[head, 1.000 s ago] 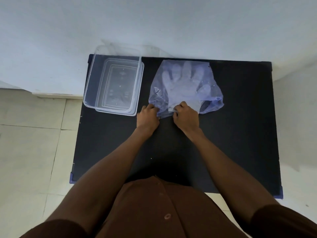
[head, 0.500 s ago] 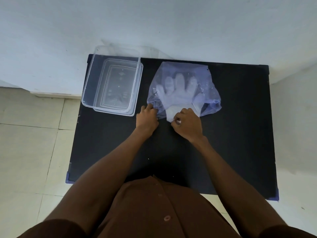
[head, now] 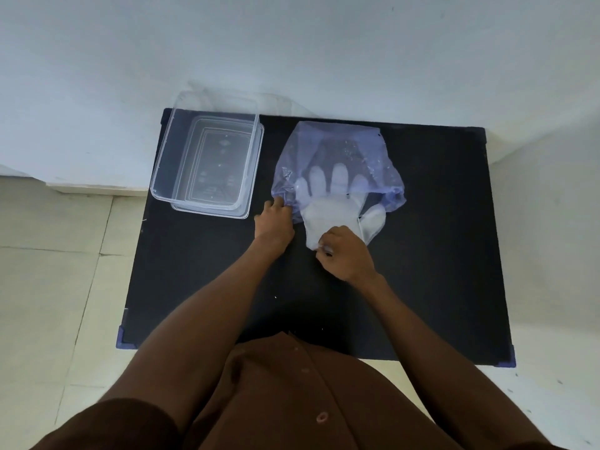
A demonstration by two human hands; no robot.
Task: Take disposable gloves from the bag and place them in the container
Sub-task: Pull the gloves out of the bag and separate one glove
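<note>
Right of the container [head: 207,164], left hand [head: 274,222] pinching the bag [head: 341,147] mouth steady so right hand [head: 345,254], closed on the gloves [head: 334,206] cuff, slides them free.

The worktop [head: 422,254] is seen in matt black, with blue caps at its near corners. The plastic bag [head: 341,147] is tinted a translucent blue-violet. The disposable glove [head: 328,212] is shown in a cloudy, milky white. The container [head: 207,164] is rendered clear and colourless. A brown shirt [head: 292,401] is worn. The wall [head: 292,43] is painted pale bluish white, and the floor [head: 48,271] is laid in cream tiles.
</note>
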